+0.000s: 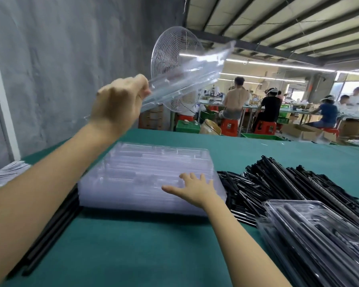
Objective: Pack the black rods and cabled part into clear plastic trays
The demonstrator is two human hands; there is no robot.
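Note:
My left hand grips the near end of a clear plastic tray and holds it tilted high above the table. Below it, a thick stack of clear trays lies on the green table. My right hand rests flat on the right part of that stack, fingers spread. A heap of black rods lies to the right of the stack. Filled clear trays holding black parts are piled at the lower right. More black rods lie along the left, under my left forearm.
The green table runs far back. Printed sheets lie at the left edge beside a grey wall. A standing fan is behind the table. People sit at workbenches in the background.

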